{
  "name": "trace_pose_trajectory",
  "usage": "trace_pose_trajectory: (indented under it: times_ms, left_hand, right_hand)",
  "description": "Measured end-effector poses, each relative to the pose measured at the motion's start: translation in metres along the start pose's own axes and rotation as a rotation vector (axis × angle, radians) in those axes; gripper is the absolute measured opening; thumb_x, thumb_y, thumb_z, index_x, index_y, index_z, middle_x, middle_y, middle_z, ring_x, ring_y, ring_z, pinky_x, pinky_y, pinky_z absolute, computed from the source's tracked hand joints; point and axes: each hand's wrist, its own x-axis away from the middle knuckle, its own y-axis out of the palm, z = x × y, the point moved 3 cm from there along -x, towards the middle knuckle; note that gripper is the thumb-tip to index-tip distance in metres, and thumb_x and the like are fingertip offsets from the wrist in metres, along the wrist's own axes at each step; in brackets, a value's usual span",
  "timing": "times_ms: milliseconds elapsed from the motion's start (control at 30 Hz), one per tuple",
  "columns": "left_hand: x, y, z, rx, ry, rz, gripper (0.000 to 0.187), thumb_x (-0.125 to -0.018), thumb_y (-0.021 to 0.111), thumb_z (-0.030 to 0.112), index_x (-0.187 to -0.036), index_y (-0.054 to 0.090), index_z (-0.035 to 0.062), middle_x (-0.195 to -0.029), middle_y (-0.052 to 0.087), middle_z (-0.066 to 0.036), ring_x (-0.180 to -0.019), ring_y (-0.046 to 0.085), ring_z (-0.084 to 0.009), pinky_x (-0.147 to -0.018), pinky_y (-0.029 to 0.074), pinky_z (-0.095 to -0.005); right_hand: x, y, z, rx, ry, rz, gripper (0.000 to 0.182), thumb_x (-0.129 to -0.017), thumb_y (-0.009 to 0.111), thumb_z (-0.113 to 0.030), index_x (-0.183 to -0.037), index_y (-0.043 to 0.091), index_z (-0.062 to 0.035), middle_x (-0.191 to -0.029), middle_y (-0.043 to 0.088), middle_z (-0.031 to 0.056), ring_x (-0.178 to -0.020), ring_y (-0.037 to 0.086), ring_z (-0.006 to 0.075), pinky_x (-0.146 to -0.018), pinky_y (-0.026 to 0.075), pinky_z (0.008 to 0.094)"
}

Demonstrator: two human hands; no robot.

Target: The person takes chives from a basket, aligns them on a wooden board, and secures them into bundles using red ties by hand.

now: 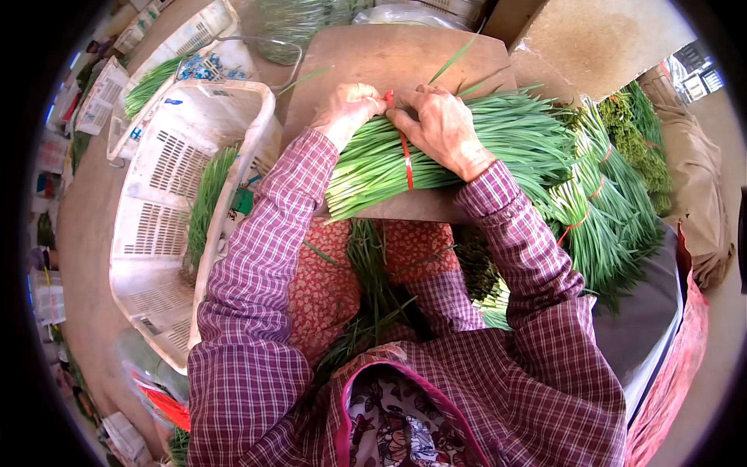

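A thick bundle of garlic chives (pixel 486 144) lies across a brown board (pixel 342 58), pale cut ends to the left. A narrow red tie (pixel 408 165) runs around it. My left hand (pixel 348 111) is closed at the far side of the bundle, pinching the tie's upper end between thumb and fingers. Just right of the tie, my right hand (pixel 443 131) bends over the chives, its thumb and fingertips curled toward that same end. What those right fingertips hold is hidden.
To the left stands a white plastic crate (pixel 159 214) with some chives against its side. Several tied chive bundles (pixel 595 222) are stacked at right, near a tan cloth (pixel 692 171). A cardboard box (pixel 599 43) rises behind the board. Loose chives (pixel 369 268) hang over my lap.
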Motion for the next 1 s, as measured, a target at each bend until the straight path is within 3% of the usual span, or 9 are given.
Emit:
trace_pose_trajectory:
  times_ms: [367,1000]
  left_hand:
    - [-0.001,0.002,-0.005,-0.197,0.047,0.037,0.012,-0.084,0.063,0.014,-0.090,0.069,0.0058,-0.076,0.062,0.000,-0.074,0.054,-0.0075,-0.069,0.043,-0.0256]
    - [0.006,0.009,-0.008,-0.336,0.223,0.096,0.009,-0.087,0.062,0.009,-0.091,0.066,0.0028,-0.076,0.065,-0.003,-0.072,0.056,-0.0065,-0.068,0.047,-0.0259]
  right_hand:
    - [0.001,0.002,0.003,-0.019,0.010,-0.010,0.031,-0.086,0.060,-0.036,-0.098,0.071,-0.0103,-0.088,0.065,0.0169,-0.087,0.062,0.0351,-0.076,0.051,0.0464]
    - [0.009,0.004,0.002,-0.113,0.092,0.062,0.027,-0.082,0.060,-0.033,-0.089,0.070,-0.0081,-0.087,0.065,0.0147,-0.092,0.061,0.0333,-0.080,0.046,0.0460]
